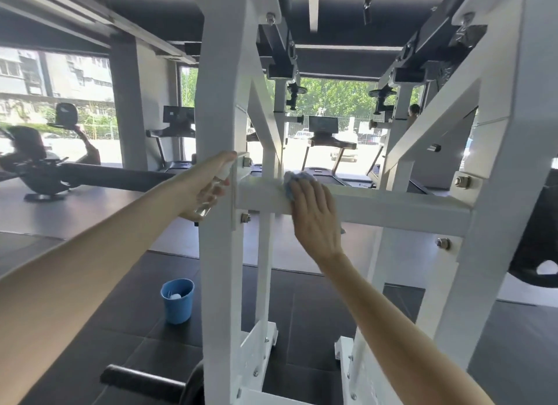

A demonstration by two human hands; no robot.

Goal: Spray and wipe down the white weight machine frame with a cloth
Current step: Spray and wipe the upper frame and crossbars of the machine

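On my feed the white frame (495, 169) fills the middle of the view, close in front. I note the left hand (196, 187) wrapped around a small clear spray bottle (211, 194), fingers curled about its body and one finger up on the nozzle head, held right against the left upright post (217, 102). The right hand (314, 214) lies flat on the horizontal crossbar (392, 208), fingers straight and slightly spread, pressing a blue cloth (294, 179) onto the bar near its left end; the cloth shows past the fingertips. I see a blue bucket (177, 300) on the dark floor mats (317, 314), left of the post. Treadmills (327, 138) stand beyond the frame, by the windows.
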